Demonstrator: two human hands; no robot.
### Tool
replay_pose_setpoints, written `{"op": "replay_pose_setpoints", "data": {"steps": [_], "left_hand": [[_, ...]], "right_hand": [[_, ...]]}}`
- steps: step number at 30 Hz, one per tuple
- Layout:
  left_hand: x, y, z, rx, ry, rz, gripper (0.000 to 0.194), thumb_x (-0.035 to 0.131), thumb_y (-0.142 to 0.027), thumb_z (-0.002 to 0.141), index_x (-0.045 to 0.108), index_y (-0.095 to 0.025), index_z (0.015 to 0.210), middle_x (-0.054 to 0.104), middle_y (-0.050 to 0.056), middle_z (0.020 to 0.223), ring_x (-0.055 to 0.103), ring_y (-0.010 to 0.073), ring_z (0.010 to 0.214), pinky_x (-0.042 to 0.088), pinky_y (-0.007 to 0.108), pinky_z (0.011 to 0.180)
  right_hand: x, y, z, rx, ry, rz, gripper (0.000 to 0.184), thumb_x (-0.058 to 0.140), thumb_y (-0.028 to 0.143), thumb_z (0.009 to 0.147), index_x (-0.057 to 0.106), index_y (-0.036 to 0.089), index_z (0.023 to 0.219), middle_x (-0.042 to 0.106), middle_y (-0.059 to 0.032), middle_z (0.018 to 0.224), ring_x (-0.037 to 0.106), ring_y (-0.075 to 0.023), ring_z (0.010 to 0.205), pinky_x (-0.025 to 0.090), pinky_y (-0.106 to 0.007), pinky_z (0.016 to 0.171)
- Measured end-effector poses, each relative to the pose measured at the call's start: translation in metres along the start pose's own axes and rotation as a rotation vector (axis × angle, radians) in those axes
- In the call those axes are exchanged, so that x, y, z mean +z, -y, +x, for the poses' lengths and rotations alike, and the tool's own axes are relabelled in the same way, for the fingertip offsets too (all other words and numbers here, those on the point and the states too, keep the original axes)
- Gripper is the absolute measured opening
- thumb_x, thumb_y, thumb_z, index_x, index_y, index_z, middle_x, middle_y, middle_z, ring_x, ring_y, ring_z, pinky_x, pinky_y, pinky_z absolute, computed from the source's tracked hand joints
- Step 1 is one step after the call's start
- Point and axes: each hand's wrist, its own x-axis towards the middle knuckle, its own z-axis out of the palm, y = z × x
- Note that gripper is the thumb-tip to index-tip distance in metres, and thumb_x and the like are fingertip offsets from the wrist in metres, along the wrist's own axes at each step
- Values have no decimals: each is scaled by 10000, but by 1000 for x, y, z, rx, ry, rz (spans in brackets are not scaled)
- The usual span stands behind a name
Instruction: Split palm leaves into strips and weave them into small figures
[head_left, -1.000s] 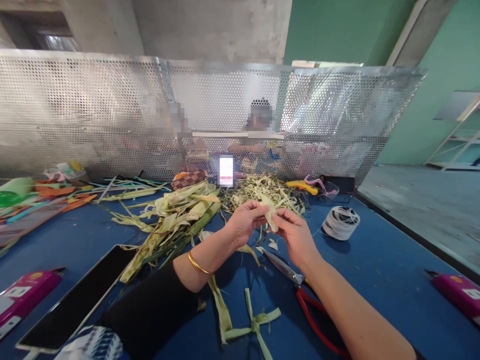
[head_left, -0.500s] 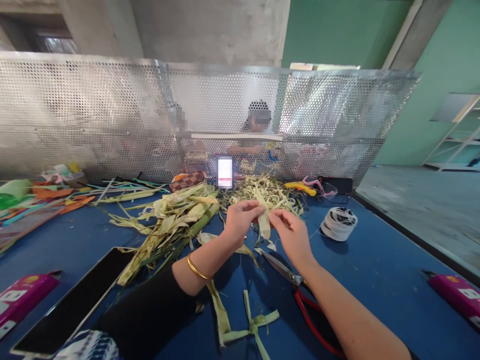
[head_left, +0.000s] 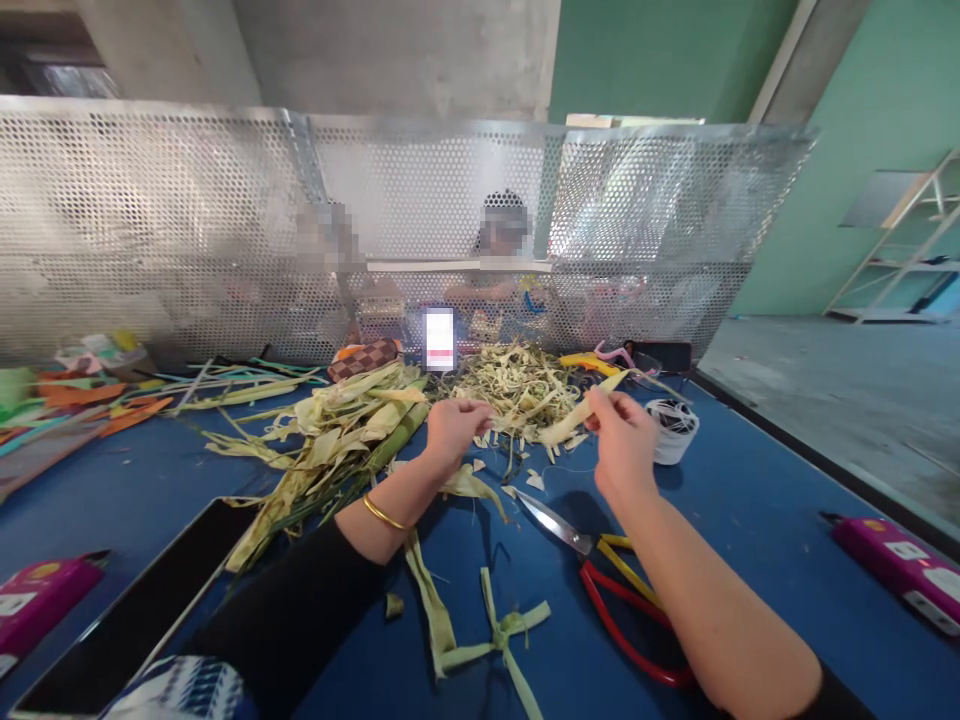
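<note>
A: Where do we log the husk strip (head_left: 571, 420)?

B: In the right hand (head_left: 626, 440), pinched between thumb and fingers, above the blue surface (head_left: 739, 520) and in front of the shredded heap (head_left: 517, 385). One end slants down leftward.

A: And the left hand (head_left: 452, 435)?

B: Well apart from the strip, fingers curled narrow. Whether they pinch something thin, we can't tell.

A: How far along do we put it?

B: One knotted cross of husk (head_left: 501, 632) lies toward the near edge, its middle tied. We'd call that piece formed, though whether finished we can't say. The strip in hand looks loose, joined to nothing.

A: Stock left?

B: Plenty, we judge: a bundle of husks (head_left: 322, 440) left of centre, apparently unworked. White spool (head_left: 675, 435) toward the right edge, partly behind the hand. Scissors (head_left: 581, 543) lie unheld between the forearms, tips pointing toward the far edge.

A: Beyond?

B: A perforated screen (head_left: 187, 200) along the far edge.
</note>
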Motion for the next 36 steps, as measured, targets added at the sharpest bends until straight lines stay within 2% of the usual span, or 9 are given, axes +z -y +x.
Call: {"op": "replay_pose_setpoints", "data": {"steps": [4, 6, 9, 11, 13, 16, 20, 25, 36], "left_hand": [[-20, -7, 10, 112, -61, 121, 107, 710, -174, 643, 706, -190, 749, 673, 35, 693, 628, 198, 809, 453, 255, 740], [-19, -15, 1, 335, -41, 404, 178, 706, -156, 637, 711, -236, 796, 686, 36, 806, 603, 214, 929, 414, 250, 799], [0, -22, -24, 477, 158, 517, 131, 618, -274, 758, 685, -212, 664, 676, 41, 791, 595, 191, 842, 401, 238, 740], [16, -21, -39, 407, 386, 462, 210, 631, -341, 740, 653, -193, 593, 626, 13, 638, 561, 157, 652, 385, 232, 618], [28, -18, -50, 267, 503, 327, 222, 657, -320, 693, 610, -173, 535, 576, -6, 544, 518, 130, 552, 371, 229, 563], [33, -15, -55, 65, 455, 79, 178, 580, -273, 721, 628, -165, 588, 602, 3, 585, 523, 114, 521, 387, 230, 537], [27, -19, -51, -6, 424, 99, 171, 592, -282, 706, 656, -160, 605, 548, -20, 522, 427, 81, 436, 308, 214, 447], [22, -24, -49, 43, 415, 186, 225, 639, -344, 700, 670, -145, 601, 393, -59, 396, 290, 58, 388, 207, 210, 407], [16, -31, -43, 81, 449, 251, 191, 706, -340, 629, 710, -153, 591, 457, -38, 431, 344, 65, 413, 259, 214, 420]], "right_hand": [[-2, 2, 4, -1, 24, -12, 251, 724, 380, 611, 562, 189, 590, 473, 57, 503, 383, -92, 494, 310, -245, 481], [-1, -1, 1, 19, 84, -64, 250, 725, 377, 612, 566, 186, 578, 466, 58, 501, 366, -91, 495, 296, -245, 476], [1, -6, -9, 9, 157, -137, 270, 720, 392, 624, 558, 187, 554, 460, 54, 508, 364, -99, 513, 297, -248, 484], [3, -7, -14, 8, 186, -145, 272, 717, 392, 630, 555, 189, 549, 451, 54, 506, 362, -100, 519, 297, -246, 486], [5, -5, -18, 18, 201, -124, 257, 720, 380, 623, 561, 190, 552, 452, 54, 507, 363, -99, 519, 296, -243, 483], [7, -1, -21, 74, 246, -101, 240, 742, 376, 588, 590, 189, 583, 509, 43, 535, 403, -104, 522, 321, -242, 484], [6, 0, -21, 217, 465, -150, 262, 771, 366, 546, 671, 175, 694, 625, 2, 626, 502, -141, 564, 377, -266, 512], [4, -8, -14, 242, 297, -156, 255, 795, 349, 482, 647, 162, 574, 581, 25, 515, 459, -108, 493, 342, -261, 489], [-6, -10, 10, 233, 84, -101, 296, 818, 351, 429, 597, 172, 507, 513, 45, 409, 410, -84, 403, 313, -244, 414]]}}
